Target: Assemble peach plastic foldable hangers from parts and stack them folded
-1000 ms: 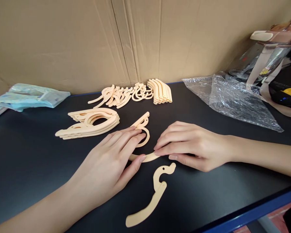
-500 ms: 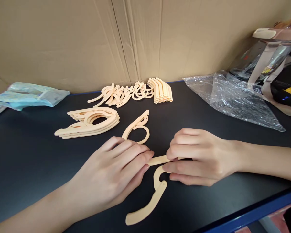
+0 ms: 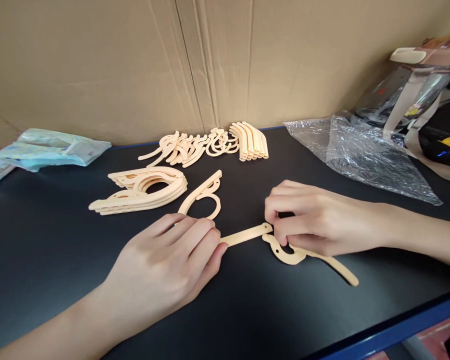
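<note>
My left hand [image 3: 168, 262] is closed round one end of a cream plastic hanger arm [image 3: 244, 236], whose holed tip points towards my right hand [image 3: 318, 217]. The right fingers are curled in a pinch on a curved hanger piece [image 3: 289, 258] with small holes, lying just below that tip. A slim curved arm [image 3: 341, 270] runs out from the curved piece to the lower right. Just beyond the left knuckles is another hanger part with a round hook [image 3: 215, 202], its near end hidden by the hand. My fingers hide the exact grip points.
Several folded hangers [image 3: 142, 205] lie stacked at left on the black table [image 3: 225, 320]. Further back are loose hooks and arms [image 3: 189, 147] and a row of arms [image 3: 252, 142] by a cardboard wall [image 3: 127, 65]. Clear plastic film [image 3: 363, 150], a strapped bottle [image 3: 416, 90] and a blue packet [image 3: 56, 147] stand around.
The curved piece and its slim arm have swung from pointing lower left to lower right. My right hand has moved up slightly, uncovering the holed tip; my left hand has shifted a little left.
</note>
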`<state>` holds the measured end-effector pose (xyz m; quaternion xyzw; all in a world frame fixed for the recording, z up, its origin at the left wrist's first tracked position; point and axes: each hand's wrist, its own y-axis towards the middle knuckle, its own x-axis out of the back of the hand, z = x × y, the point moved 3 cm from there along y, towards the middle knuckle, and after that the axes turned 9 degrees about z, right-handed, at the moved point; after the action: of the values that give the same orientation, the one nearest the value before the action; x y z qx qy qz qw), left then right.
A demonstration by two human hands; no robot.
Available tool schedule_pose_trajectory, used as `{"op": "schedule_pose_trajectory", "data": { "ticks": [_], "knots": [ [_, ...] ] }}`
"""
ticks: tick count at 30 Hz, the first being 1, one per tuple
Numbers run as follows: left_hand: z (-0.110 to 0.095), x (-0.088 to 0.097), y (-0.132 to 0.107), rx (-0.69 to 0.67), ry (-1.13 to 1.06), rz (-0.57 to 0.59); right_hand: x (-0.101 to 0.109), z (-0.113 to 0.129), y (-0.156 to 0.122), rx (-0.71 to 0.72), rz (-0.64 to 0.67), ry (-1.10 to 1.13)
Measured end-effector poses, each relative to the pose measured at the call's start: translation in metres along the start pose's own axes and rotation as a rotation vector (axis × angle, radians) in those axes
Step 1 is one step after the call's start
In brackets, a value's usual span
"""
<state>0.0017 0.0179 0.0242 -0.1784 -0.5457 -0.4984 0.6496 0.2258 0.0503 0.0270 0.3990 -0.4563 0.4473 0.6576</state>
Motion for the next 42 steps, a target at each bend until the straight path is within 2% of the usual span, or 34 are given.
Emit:
{"op": "schedule_pose_trajectory", "data": {
  "ticks": [4, 8, 11, 14, 17, 21, 27, 32, 35, 39, 42],
  "knots": [
    [-0.001, 0.002, -0.002, 0.01, 0.04, 0.002, 0.011, -0.006, -0.004, -0.055, -0.021, -0.136],
    [-0.001, 0.003, -0.004, 0.033, 0.105, 0.031, 0.02, 0.0, -0.005, -0.102, -0.067, -0.126],
    [-0.002, 0.006, -0.004, 0.06, 0.175, 0.031, 0.016, 0.012, -0.004, -0.121, 0.019, -0.079],
    [-0.008, 0.01, 0.0, 0.047, 0.183, -0.011, 0.009, 0.022, -0.004, -0.144, 0.091, -0.15],
    [-0.016, 0.009, 0.007, 0.037, 0.048, -0.024, 0.006, 0.024, -0.006, -0.142, 0.078, -0.215],
    [-0.02, 0.0, 0.016, 0.086, -0.127, 0.055, 0.012, 0.02, -0.005, -0.127, 0.086, -0.194],
    [-0.016, -0.012, 0.024, 0.171, -0.294, 0.095, 0.017, -0.002, -0.011, -0.275, 0.055, 0.133],
    [-0.017, -0.015, 0.025, 0.184, -0.5, 0.063, 0.007, -0.013, -0.019, -0.382, 0.012, 0.295],
    [-0.016, -0.018, 0.021, 0.184, -0.609, 0.06, -0.002, -0.009, -0.019, -0.383, 0.046, 0.174],
    [-0.016, -0.023, 0.016, 0.184, -0.674, 0.109, -0.01, -0.002, -0.015, -0.262, 0.008, -0.094],
    [-0.017, -0.026, 0.014, 0.175, -0.668, 0.123, -0.012, 0.0, -0.013, -0.187, -0.033, -0.157]
  ]
}}
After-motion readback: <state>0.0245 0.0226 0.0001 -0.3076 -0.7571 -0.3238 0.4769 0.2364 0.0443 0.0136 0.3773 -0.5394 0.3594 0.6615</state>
